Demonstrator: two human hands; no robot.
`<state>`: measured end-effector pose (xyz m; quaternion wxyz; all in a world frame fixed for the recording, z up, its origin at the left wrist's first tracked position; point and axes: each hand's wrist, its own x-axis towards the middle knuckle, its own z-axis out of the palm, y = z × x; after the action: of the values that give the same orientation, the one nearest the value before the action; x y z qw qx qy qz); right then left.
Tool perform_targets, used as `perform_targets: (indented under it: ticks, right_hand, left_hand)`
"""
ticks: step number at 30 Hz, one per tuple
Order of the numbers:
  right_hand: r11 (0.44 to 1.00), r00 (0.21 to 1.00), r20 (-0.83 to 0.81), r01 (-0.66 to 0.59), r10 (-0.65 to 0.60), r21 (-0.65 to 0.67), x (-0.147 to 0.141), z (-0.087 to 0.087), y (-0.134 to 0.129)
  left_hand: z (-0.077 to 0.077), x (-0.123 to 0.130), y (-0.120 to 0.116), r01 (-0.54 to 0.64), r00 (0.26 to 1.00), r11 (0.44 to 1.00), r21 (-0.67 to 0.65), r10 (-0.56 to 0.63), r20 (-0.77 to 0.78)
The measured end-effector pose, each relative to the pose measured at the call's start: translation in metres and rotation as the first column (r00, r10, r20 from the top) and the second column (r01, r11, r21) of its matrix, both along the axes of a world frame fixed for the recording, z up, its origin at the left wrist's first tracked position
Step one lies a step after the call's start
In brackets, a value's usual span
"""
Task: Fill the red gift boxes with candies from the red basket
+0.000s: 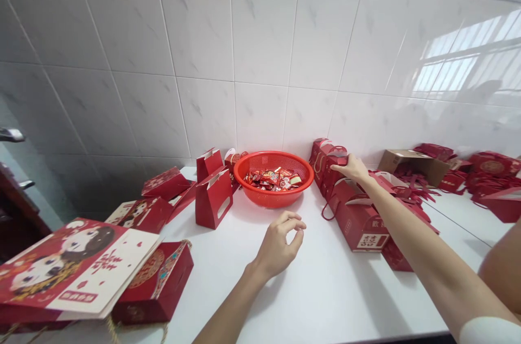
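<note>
My left hand hovers over the white table with its fingers loosely curled, a gap between thumb and forefinger, and nothing in it. Behind it stands a red plastic basket holding small wrapped sweets. My right hand reaches to the back right, its fingers closed at the top of a red gift box in a row by the wall. Part of that box is hidden by the hand. Nearer me, under the right forearm, is a larger red gift box with a cord handle.
Left of the basket stand open red boxes. A picture-printed gift bag lies over a red box at the front left. More red boxes and a brown carton fill the far right, against the tiled wall.
</note>
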<state>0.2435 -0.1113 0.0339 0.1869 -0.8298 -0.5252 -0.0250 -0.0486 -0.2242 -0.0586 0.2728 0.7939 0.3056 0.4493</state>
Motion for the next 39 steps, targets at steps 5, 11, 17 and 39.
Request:
perform_targets:
  ticks: [5, 11, 17, 39]
  right_hand:
    - [1.0, 0.999, 0.021, 0.024, -0.024, -0.018, 0.0, -0.003, 0.001]
    - [0.998, 0.998, 0.02, 0.057, -0.057, 0.008, -0.007, -0.004, -0.001]
    - [0.993, 0.999, 0.042, 0.013, -0.018, 0.12, -0.029, 0.007, -0.011]
    - [0.459, 0.425, -0.207, -0.668, 0.881, 0.585, -0.157, -0.049, -0.111]
  left_hand:
    - [0.0, -0.001, -0.001, 0.016, 1.0, 1.0, -0.014, -0.016, -0.024]
    - [0.0, -0.001, 0.001, 0.023, 0.999, 1.0, -0.005, -0.023, -0.031]
    - [0.012, -0.021, 0.013, -0.168, 0.985, 0.976, 0.136, 0.161, 0.058]
    - [0.048, -0.091, 0.059, -0.565, 0.686, 0.795, -0.22, 0.601, 0.409]
